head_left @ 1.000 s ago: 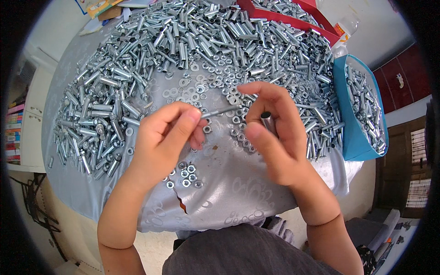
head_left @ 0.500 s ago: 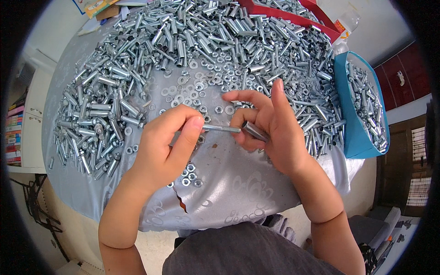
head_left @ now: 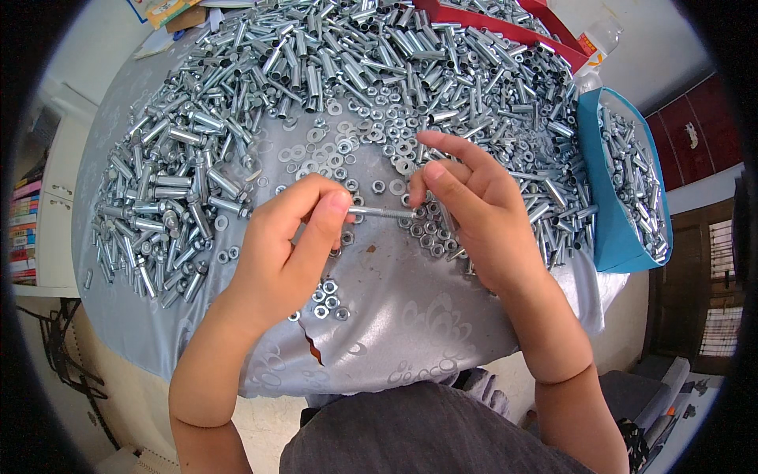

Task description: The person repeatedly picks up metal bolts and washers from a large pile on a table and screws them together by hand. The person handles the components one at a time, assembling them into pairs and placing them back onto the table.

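Note:
Between the thumb and forefinger of my left hand point(head_left: 288, 245) is a thin threaded bolt point(head_left: 383, 212), held level with its threaded end toward the right. My right hand point(head_left: 482, 209) is just beyond that end, its thumb bent in and its forefinger stretched out. Against its palm lies a metal sleeve point(head_left: 448, 217), mostly hidden by the hand. Several hex nuts point(head_left: 426, 229) lie on the cloth under the right fingers, and a small group of nuts point(head_left: 326, 300) sits beside my left wrist. Flat washers point(head_left: 312, 154) are scattered beyond the hands.
A big heap of metal sleeves and bolts point(head_left: 339, 55) spreads over the far side of the cloth-covered table point(head_left: 410, 340). Assembled anchor bolts point(head_left: 181, 189) are piled at left. At right stands a blue box point(head_left: 624, 245) of metal parts; a red tray point(head_left: 505, 28) is behind.
My right thumb has come down from upright and bent inward, and the hand has turned, hiding more of the sleeve. My left hand and the bolt have risen slightly.

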`<state>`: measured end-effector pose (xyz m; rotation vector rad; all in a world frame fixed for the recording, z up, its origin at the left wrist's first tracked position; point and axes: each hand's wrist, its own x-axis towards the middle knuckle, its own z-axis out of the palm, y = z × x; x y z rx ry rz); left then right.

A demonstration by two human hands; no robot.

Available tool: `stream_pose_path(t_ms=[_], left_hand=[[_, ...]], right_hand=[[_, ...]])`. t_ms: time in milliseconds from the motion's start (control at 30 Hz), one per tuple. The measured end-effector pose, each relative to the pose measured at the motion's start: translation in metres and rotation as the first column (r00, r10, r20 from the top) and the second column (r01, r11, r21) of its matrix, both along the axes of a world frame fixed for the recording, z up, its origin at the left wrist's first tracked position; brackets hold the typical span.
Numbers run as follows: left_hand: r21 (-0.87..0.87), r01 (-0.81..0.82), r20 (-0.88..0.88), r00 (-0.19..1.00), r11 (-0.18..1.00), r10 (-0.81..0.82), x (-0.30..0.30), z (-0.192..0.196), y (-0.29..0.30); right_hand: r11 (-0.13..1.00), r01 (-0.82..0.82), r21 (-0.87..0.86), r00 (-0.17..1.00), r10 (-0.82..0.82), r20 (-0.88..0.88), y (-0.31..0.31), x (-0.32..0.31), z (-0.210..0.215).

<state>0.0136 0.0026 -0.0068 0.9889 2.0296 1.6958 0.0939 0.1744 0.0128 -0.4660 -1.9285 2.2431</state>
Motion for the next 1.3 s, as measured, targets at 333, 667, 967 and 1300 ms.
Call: stream_pose_path(t_ms=[333, 667, 967, 1300], left_hand=[[0.02, -0.028, 0.105, 0.994, 0.999, 0.026, -0.0015, -0.0001, -0.0006], [0.02, -0.076, 0.112, 0.991, 0.997, 0.073, -0.0019, 0.0021, 0.0009], [0.02, -0.054, 0.113, 0.992, 0.998, 0.051, 0.0002, 0.0015, 0.0015], [0.095, -0.105, 0.079, 0.992, 0.99, 0.098, -0.0047, 0.0017, 0.0001]], right_hand=[[0.978, 0.201, -0.061, 0.965, -0.209, -0.161, -0.0013, 0.0006, -0.0023], [0.985, 0.155, -0.075, 0.975, -0.165, -0.146, -0.0027, 0.0027, 0.0009], [0.99, 0.124, -0.072, 0.981, -0.133, -0.14, -0.0028, 0.0022, 0.0009], [0.996, 0.035, -0.078, 0.975, -0.051, -0.218, -0.004, 0.001, -0.0048]])
